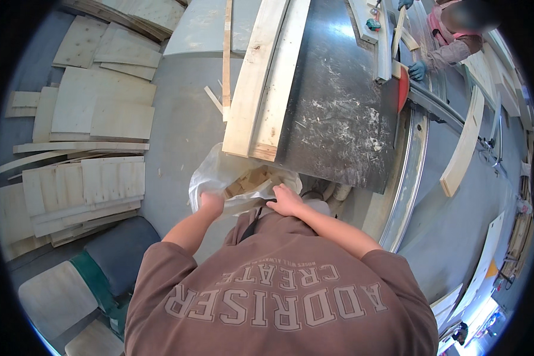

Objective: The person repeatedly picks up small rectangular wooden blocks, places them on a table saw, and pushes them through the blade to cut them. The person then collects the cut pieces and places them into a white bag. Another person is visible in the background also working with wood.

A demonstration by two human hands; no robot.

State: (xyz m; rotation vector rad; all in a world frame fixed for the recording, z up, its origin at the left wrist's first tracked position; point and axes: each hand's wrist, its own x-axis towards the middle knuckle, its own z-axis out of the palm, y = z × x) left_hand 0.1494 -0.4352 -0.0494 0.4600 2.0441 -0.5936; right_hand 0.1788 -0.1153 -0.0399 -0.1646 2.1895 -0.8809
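Head view: a dark saw table (338, 113) carries two long planks (267, 77) running away from the person. Just below its near edge, a white sack (210, 175) holds small wood offcuts (252, 180). Left hand (211, 202) and right hand (286, 200) each grip the sack's rim, either side of its mouth.

Soft, even daylight is filling the workshop, casting only faint shadows across the grey floor (184, 118). The dark counter (338, 113) is catching a dull sheen, and the metal rail (406, 172) is glinting. The fisheye lens is bending straight boards toward the black rim, where detail is softening and smearing.
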